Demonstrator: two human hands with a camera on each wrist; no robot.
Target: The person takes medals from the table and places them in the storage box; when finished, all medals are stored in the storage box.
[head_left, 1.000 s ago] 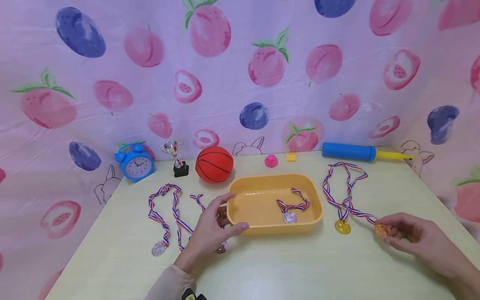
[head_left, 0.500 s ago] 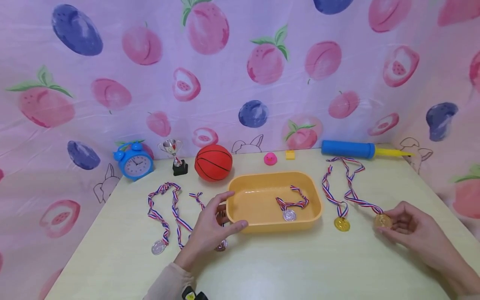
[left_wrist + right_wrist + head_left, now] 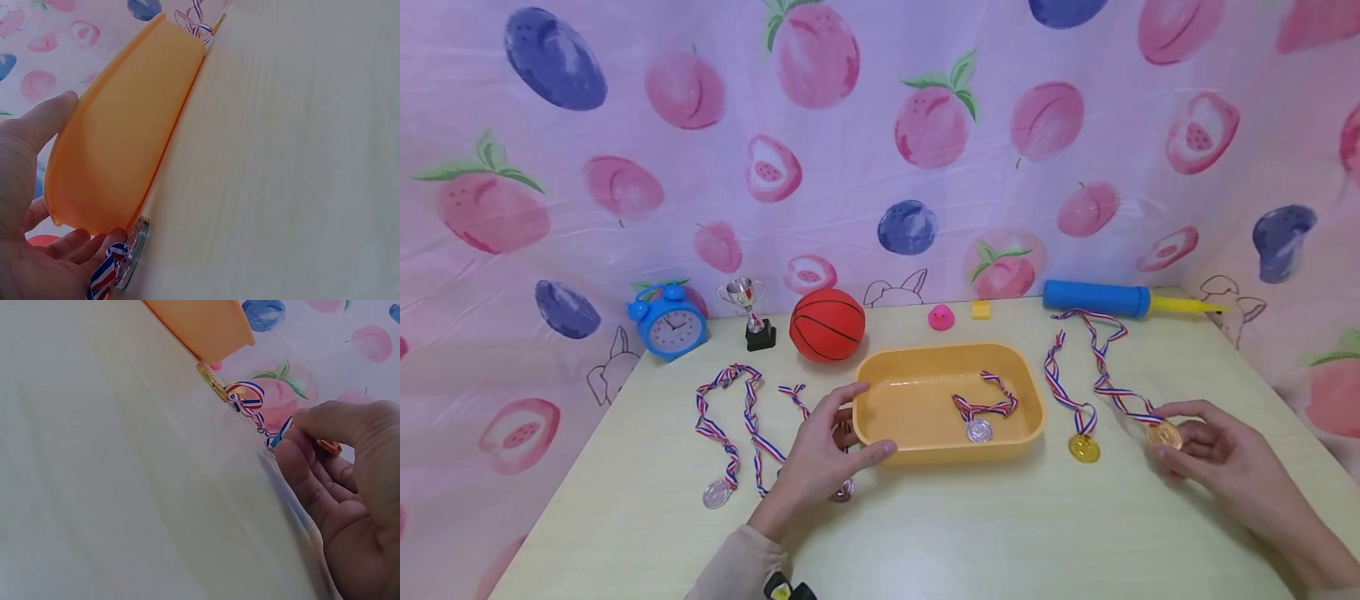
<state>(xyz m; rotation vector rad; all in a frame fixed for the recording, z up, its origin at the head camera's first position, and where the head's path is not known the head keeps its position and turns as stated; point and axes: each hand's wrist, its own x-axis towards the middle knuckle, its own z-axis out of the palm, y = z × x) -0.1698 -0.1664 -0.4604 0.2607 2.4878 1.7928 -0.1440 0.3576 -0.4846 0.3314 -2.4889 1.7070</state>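
I have one copper medal [image 3: 1165, 435] pinched at ten o'clock in my right grip [image 3: 1236, 468], one gold medal [image 3: 1084, 448] at nine. My relaxed left grip [image 3: 817, 455] touches one tray [image 3: 955, 456] holding one silver medal [image 3: 979, 431]; two other medals [image 3: 717, 493] at the tray's eight.

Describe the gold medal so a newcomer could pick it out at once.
Find the orange tray on the table. Just right of it in the head view, the gold medal lies, its striped ribbon stretching away behind. Unlike the coppery medal in the right hand, it is bright yellow and nothing holds it.
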